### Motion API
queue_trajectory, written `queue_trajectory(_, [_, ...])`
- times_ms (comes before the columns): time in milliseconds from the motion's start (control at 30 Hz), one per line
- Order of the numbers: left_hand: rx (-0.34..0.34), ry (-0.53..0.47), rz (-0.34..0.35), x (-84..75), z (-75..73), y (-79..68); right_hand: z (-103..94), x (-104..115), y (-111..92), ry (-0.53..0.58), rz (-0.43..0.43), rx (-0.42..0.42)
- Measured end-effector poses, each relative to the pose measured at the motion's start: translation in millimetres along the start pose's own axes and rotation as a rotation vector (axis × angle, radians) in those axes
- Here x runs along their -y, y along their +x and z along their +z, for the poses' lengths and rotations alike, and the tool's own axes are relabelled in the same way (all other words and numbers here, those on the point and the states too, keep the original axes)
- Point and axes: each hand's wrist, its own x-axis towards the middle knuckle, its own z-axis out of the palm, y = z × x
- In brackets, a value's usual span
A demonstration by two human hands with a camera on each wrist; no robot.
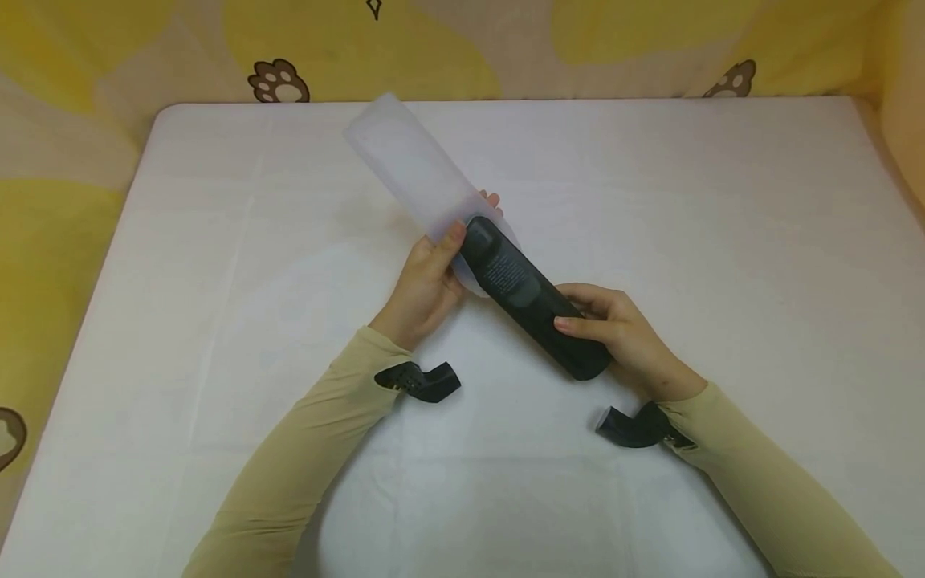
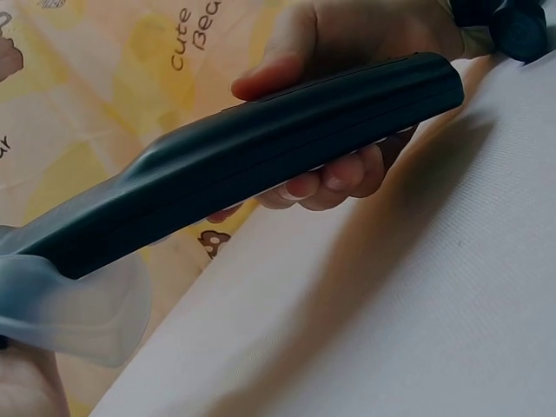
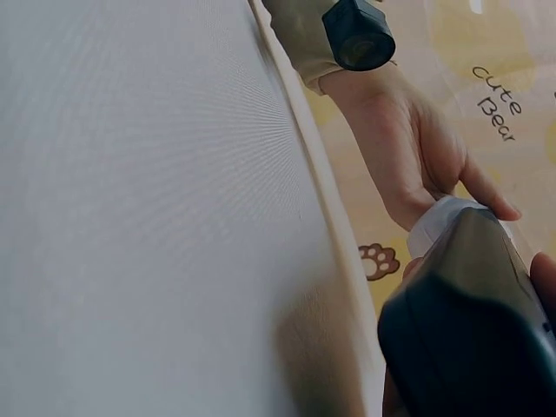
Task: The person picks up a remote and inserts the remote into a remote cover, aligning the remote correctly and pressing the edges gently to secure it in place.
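A black remote control (image 1: pixel 538 301) lies slantwise between my hands, its back with small printed text facing up in the head view. My right hand (image 1: pixel 625 337) grips its near end, thumb on top and fingers underneath, as the left wrist view also shows. My left hand (image 1: pixel 426 281) holds a translucent, sleeve-like cover (image 1: pixel 415 164) near its open end, thumb on top and fingertips showing past the far side. The far end of the remote sits at the mouth of this cover, which wraps round its tip (image 2: pixel 78 304) in the left wrist view.
A white cloth-covered table (image 1: pixel 238 337) lies below, with the remote's shadow (image 2: pixel 339 278) on it. Yellow patterned fabric (image 1: pixel 405 48) with paw prints rises behind the table's far edge. A small black camera (image 1: pixel 426 381) is worn on each wrist.
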Motion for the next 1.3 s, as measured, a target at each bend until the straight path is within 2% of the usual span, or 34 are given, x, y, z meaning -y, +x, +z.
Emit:
queue_trajectory(367, [0.01,0.005,-0.001,3.3,-0.2,0.3,1.9,-1,0,0.017,-0.02,0.004])
queue_trajectory(600, [0.002,0.012,0.007,6.6,1.4,0.5,3.9,0,0,0.067,-0.003,-0.006])
queue_trajectory(1300, [0.012,0.033,-0.027,14.2,6.3,-2.5,5.8,-2,0,0.089,-0.002,-0.032])
